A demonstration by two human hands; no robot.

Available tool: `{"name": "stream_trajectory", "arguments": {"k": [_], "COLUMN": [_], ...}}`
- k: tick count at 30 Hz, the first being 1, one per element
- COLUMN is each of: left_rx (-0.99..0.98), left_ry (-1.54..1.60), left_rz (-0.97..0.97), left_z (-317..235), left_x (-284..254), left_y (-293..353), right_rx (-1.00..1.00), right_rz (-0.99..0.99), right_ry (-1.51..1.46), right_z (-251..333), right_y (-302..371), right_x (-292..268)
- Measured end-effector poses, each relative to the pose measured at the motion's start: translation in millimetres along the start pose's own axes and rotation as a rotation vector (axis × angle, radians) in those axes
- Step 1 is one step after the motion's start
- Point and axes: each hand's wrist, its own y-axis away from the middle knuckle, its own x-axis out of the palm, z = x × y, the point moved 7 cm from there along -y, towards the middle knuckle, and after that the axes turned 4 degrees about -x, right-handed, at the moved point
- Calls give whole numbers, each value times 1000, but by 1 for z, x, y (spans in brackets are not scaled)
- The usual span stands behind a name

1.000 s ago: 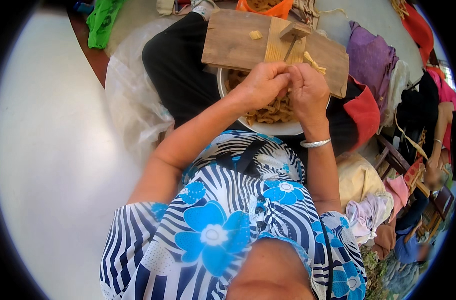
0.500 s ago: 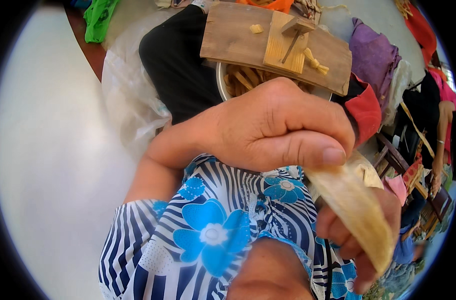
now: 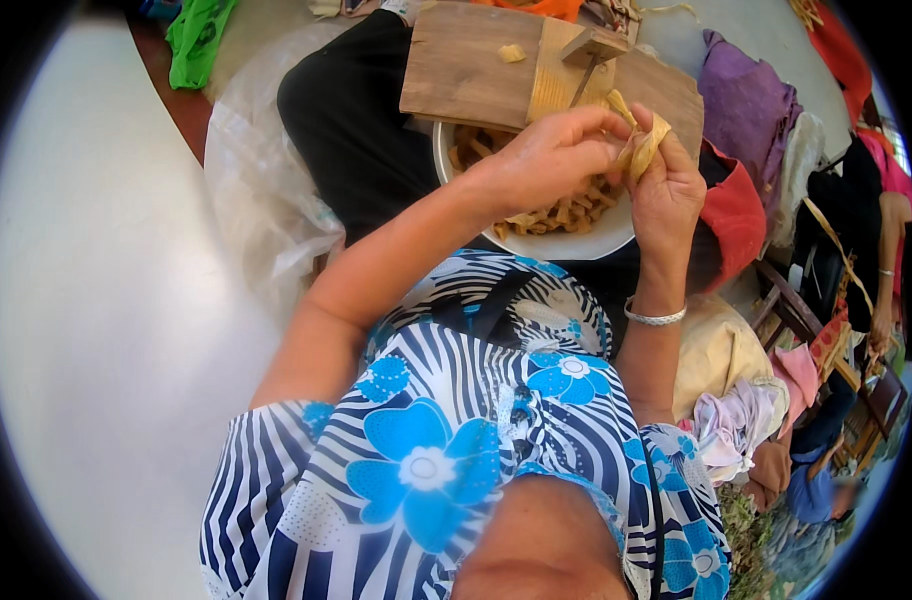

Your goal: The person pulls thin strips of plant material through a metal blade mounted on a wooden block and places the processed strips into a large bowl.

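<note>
Both my hands are raised over the white bowl (image 3: 561, 246), close to the wooden board (image 3: 466, 60). My left hand (image 3: 561, 155) has its fingertips closed on a flat, pale yellow strip (image 3: 648, 150). My right hand (image 3: 671, 200), with a silver bracelet at the wrist, pinches the same strip between thumb and fingers. The strip is bent into a fold or loop there; the fingers partly hide it, so I cannot tell if it is knotted. Many short tan pieces (image 3: 566, 213) lie in the bowl under my hands.
On the board stands a wooden block with a thin metal rod (image 3: 594, 50), beside a small yellow piece (image 3: 512, 53). Clear plastic sheeting (image 3: 266, 190) lies at left, purple cloth (image 3: 746, 110) and red cloth (image 3: 731, 210) at right. Another person's arm (image 3: 884, 270) shows at far right.
Both hands have moved away from near the camera, up and forward to the board and bowl. The strip was stretched out long; now it is folded between the fingertips.
</note>
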Motion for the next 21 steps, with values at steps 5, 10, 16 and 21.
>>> {"name": "stream_trajectory", "arguments": {"k": [5, 10, 16, 21], "left_rx": [91, 62, 306, 770], "left_ry": [230, 68, -632, -1111], "left_rz": [-112, -193, -396, -560], "left_z": [15, 26, 19, 7], "left_x": [13, 3, -7, 5], "left_y": [-5, -12, -3, 12], "right_rx": [-147, -290, -331, 168], "right_rz": [-67, -162, -77, 100], "right_ry": [104, 433, 593, 135], "right_z": [-1, 9, -1, -59], "right_y": [-6, -1, 1, 22], "right_x": [0, 3, -1, -5]}}
